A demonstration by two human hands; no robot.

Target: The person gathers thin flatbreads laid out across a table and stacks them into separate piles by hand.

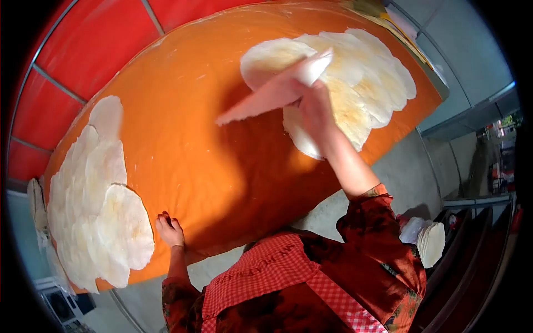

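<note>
My right hand (317, 108) is closed on the edge of a thin pale flatbread (272, 93), which is lifted and tilted above the orange cloth, its far tip folded over. Beneath and behind it, overlapping round flatbreads (361, 83) lie spread on the right part of the cloth. My left hand (169, 228) is near the front edge of the cloth with its fingers curled; whether anything is between them is too small to tell. Just left of that hand lies another overlapping group of round flatbreads (94, 205).
An orange cloth (177, 122) covers the large table. Red tiled wall (97, 50) runs along the back left. Folded items (400, 28) rest at the far right corner. On the right, a stack of round pieces (431, 244) stands beside dark shelving (472, 261).
</note>
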